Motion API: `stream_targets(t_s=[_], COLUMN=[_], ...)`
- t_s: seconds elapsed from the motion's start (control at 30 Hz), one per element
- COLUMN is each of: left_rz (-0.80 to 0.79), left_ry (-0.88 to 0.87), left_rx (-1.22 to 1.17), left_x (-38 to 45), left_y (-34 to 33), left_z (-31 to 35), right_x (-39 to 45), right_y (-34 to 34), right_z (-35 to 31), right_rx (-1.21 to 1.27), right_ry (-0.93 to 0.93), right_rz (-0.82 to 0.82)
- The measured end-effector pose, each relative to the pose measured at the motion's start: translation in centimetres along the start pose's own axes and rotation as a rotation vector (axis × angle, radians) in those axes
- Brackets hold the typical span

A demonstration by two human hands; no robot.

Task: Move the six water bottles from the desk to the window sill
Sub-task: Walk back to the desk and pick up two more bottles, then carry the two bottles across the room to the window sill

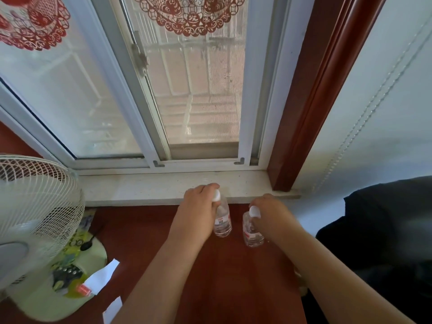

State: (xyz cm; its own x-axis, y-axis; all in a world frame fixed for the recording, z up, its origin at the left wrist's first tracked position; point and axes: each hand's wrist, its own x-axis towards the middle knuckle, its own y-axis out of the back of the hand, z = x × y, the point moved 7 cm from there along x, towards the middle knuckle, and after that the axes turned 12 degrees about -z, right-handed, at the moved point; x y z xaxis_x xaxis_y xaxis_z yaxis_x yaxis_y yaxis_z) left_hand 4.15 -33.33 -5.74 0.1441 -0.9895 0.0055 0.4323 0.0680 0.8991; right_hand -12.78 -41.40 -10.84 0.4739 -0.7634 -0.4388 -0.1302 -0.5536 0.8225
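A white-framed sliding window with red paper-cut decorations (189,17) is filling the far side of the scene, and a pale speckled stone window sill (140,190) is running along its foot. Below the sill a dark red wooden surface (145,230) is showing. The left hand (198,202) is reaching forward, its fingers (210,187) curling round the white cap and neck of a small clear plastic water bottle with a red-and-white label (223,224), which is hanging upright just in front of the sill's near edge. The right hand (268,213) is gripping a second small clear plastic water bottle (252,232) by its capped neck, just right of the first and slightly nearer. At the left a white wire-guarded electric fan (35,206) is standing on its pale green base. At the right a dark fabric mass (385,230) is lying against the white wall.
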Motion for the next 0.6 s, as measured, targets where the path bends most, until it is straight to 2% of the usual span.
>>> stream_targets(t_s=[0.3, 0.6], left_rz=[0.134, 0.190], left_ry=[-0.077, -0.178], left_rx=[0.007, -0.016], left_x=[-2.5, -4.7], left_y=[5.2, 9.9], left_z=[3.4, 6.4], right_x=[-5.8, -11.5], right_y=[6.3, 11.0], right_z=[-2.2, -4.3], right_rx=[0.152, 0.181], right_ry=[0.141, 0.134], right_rz=[0.226, 0.426])
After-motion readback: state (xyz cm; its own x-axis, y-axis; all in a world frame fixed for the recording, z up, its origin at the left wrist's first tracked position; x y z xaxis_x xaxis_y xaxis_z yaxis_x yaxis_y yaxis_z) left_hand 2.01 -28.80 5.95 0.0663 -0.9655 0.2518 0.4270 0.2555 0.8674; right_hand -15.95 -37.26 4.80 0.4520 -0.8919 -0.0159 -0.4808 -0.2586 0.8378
